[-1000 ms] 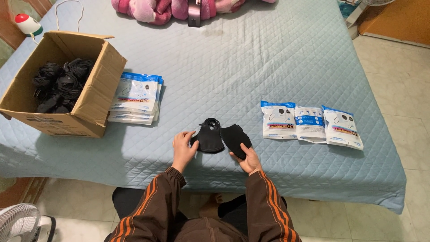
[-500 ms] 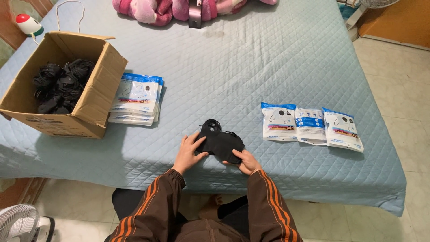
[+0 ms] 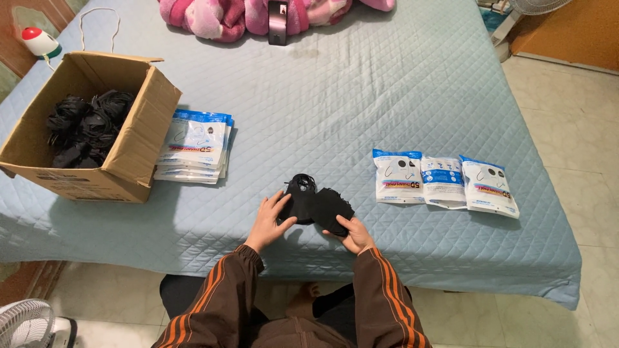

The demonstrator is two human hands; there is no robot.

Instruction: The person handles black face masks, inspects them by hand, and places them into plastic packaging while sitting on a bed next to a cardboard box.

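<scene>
Black fabric masks (image 3: 317, 205) lie in a small stack on the blue quilted bedspread (image 3: 361, 96), near its front edge. The left hand (image 3: 269, 223) rests on the stack's left side, fingers spread flat over the fabric. The right hand (image 3: 354, 233) pinches the stack's right lower corner between thumb and fingers.

Position: the stack sits between both hands, left of the three white and blue pouches (image 3: 445, 183) and well right of the cardboard box (image 3: 90, 129), which holds more black masks.

Risks:
- The stack is loose; uneven pressure from either hand probably fans the layers apart.
- Ear loops at the stack's top may snag on fingers.
- A pull toward the front edge could drop masks off the bedspread.
</scene>
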